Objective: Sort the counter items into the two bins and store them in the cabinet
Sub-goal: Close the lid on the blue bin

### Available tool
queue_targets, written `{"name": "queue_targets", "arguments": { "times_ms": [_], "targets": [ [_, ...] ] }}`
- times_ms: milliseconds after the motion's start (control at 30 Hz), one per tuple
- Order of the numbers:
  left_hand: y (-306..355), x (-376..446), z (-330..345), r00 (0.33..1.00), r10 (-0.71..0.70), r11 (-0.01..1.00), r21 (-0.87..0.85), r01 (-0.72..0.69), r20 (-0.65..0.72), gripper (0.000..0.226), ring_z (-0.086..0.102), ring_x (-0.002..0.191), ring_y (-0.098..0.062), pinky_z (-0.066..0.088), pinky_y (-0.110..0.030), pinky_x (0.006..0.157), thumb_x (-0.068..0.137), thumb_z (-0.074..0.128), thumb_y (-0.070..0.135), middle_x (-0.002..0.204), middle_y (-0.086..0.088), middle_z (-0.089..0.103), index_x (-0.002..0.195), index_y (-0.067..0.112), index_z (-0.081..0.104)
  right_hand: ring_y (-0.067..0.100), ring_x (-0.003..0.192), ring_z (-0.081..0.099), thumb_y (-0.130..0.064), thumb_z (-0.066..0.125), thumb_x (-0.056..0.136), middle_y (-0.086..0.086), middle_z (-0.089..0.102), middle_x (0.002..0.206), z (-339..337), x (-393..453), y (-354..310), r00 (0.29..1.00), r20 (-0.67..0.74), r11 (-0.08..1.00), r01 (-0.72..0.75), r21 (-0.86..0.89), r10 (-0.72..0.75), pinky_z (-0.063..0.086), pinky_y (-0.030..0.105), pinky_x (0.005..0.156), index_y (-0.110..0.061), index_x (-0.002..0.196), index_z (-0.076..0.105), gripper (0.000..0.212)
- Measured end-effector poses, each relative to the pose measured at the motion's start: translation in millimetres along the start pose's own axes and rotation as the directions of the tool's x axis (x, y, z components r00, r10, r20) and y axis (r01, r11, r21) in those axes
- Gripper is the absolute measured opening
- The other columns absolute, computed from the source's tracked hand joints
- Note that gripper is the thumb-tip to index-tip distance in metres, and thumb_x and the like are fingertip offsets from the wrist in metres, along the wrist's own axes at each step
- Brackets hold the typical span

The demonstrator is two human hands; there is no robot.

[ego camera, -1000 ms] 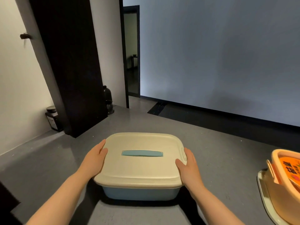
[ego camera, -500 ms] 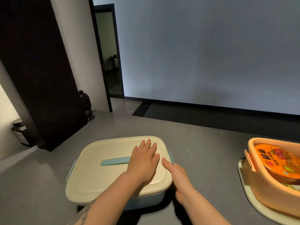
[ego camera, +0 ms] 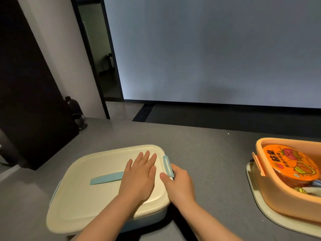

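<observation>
Left hand [ego camera: 139, 174] lies flat on the lidded blue bin [ego camera: 107, 188] at six o'clock; right hand [ego camera: 178, 183] pinches its clip [ego camera: 168, 166]. Stiff, smooth plastic, probably light; lift by the side handles

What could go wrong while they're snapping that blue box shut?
The right hand works the blue side clip while the left hand presses flat on the cream lid; a finger might get pinched under the clip. The opposite clip looks unlatched, so the lid may lift there. The orange bin sits open near the counter's right edge.
</observation>
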State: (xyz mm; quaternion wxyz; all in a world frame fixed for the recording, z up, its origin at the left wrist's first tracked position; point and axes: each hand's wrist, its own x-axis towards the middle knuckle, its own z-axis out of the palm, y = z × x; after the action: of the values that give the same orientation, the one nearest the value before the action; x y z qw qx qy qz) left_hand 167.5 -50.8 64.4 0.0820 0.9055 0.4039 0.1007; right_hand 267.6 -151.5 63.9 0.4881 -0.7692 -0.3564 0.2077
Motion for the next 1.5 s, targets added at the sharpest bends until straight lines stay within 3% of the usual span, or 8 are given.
{"name": "queue_targets", "arguments": {
  "times_ms": [267, 500, 600, 667, 967, 1233, 1367, 1500],
  "targets": [
    [3.9, -7.3, -9.8, 0.968, -0.17, 0.962, -0.245, 0.122, -0.186, 0.04, 0.03, 0.141, -0.014, 0.018, -0.032, 0.116, 0.1, 0.035, 0.031, 0.151, 0.01, 0.036, 0.14, 0.033, 0.042, -0.005, 0.083, 0.065, -0.03, 0.074, 0.081, -0.024, 0.067, 0.089, -13.3, -1.5, 2.4, 0.989, 0.144, 0.99, 0.007, 0.14, -0.027, 0.049, 0.011, 0.064, -0.026, 0.122, 0.063, 0.043],
    [-76.6, -81.9, -38.9, 0.845, -0.41, 0.91, -0.094, 0.403, -0.343, 0.05, 0.023, 0.143, -0.016, 0.009, -0.033, 0.115, 0.096, 0.044, 0.04, 0.155, 0.006, 0.026, 0.144, 0.033, 0.032, 0.014, 0.142, 0.025, -0.027, 0.054, 0.095, -0.008, 0.029, 0.155, -16.3, -5.0, -5.2, 0.931, 0.143, 0.811, 0.362, -0.459, -0.335, 0.019, 0.036, 0.119, -0.027, 0.149, 0.027, 0.061],
    [-122.0, -116.7, -48.9, 0.699, -0.668, 0.744, -0.206, 0.636, -0.255, 0.068, 0.015, 0.146, -0.024, 0.014, -0.041, 0.117, 0.093, 0.042, 0.054, 0.158, -0.003, 0.018, 0.149, 0.022, 0.023, 0.018, 0.147, 0.014, -0.009, 0.041, 0.095, 0.001, 0.022, 0.158, 13.1, -25.7, -24.9, 0.855, 0.289, 0.614, 0.512, -0.6, -0.431, 0.004, 0.04, 0.12, -0.024, 0.148, 0.033, 0.056],
    [-130.8, -121.7, -53.6, 0.642, -0.761, 0.602, -0.474, 0.643, -0.096, 0.08, 0.021, 0.144, -0.025, 0.02, -0.04, 0.115, 0.089, 0.049, 0.055, 0.158, -0.005, 0.02, 0.151, 0.017, 0.017, 0.016, 0.149, -0.001, -0.029, 0.024, 0.102, -0.001, 0.003, 0.162, 43.6, -41.5, -41.0, 0.826, 0.419, 0.595, 0.562, -0.574, -0.377, -0.003, 0.04, 0.12, -0.025, 0.154, 0.011, 0.053],
    [-142.6, -124.6, -40.2, 0.689, -0.678, -0.12, -0.963, 0.241, 0.257, 0.031, 0.071, 0.093, -0.018, 0.056, -0.036, 0.081, 0.085, 0.068, 0.027, 0.101, 0.002, 0.074, 0.115, 0.022, 0.061, 0.015, 0.147, -0.016, -0.062, 0.01, 0.094, -0.006, -0.012, 0.161, 115.6, -52.9, -80.3, 0.779, 0.565, 0.517, 0.613, -0.597, -0.272, -0.01, 0.045, 0.119, -0.028, 0.153, -0.005, 0.07],
    [-156.0, -123.2, -46.3, 0.762, -0.647, 0.204, -0.971, 0.128, -0.036, 0.042, 0.065, 0.085, 0.012, 0.052, -0.012, 0.064, 0.081, 0.072, 0.014, 0.086, 0.039, 0.065, 0.083, 0.056, 0.064, 0.004, 0.146, -0.013, -0.068, 0.005, 0.086, -0.016, -0.008, 0.16, 118.4, -54.9, -81.6, 0.818, 0.504, 0.541, 0.567, -0.621, -0.279, -0.008, 0.036, 0.12, -0.036, 0.152, -0.001, 0.074],
    [-153.5, -118.9, -46.2, 0.828, -0.525, 0.561, -0.812, 0.163, -0.197, 0.031, 0.035, 0.13, 0.008, 0.028, 0.002, 0.096, 0.091, 0.061, 0.017, 0.117, 0.036, 0.052, 0.107, 0.042, 0.067, 0.005, 0.147, -0.01, -0.066, 0.008, 0.086, -0.015, -0.004, 0.16, 124.1, -55.9, -82.9, 0.842, 0.462, 0.561, 0.533, -0.633, -0.279, -0.006, 0.036, 0.121, -0.037, 0.153, 0.002, 0.073],
    [-153.1, -117.1, -42.7, 0.878, -0.438, 0.66, -0.732, 0.17, -0.191, 0.038, 0.016, 0.139, 0.007, 0.018, -0.01, 0.104, 0.098, 0.047, 0.022, 0.145, 0.021, 0.036, 0.131, 0.041, 0.051, 0.004, 0.147, -0.009, -0.065, 0.011, 0.087, -0.016, -0.001, 0.16, 127.4, -56.6, -83.5, 0.855, 0.429, 0.585, 0.514, -0.628, -0.292, -0.007, 0.034, 0.12, -0.037, 0.152, 0.005, 0.072]
  ]
}}
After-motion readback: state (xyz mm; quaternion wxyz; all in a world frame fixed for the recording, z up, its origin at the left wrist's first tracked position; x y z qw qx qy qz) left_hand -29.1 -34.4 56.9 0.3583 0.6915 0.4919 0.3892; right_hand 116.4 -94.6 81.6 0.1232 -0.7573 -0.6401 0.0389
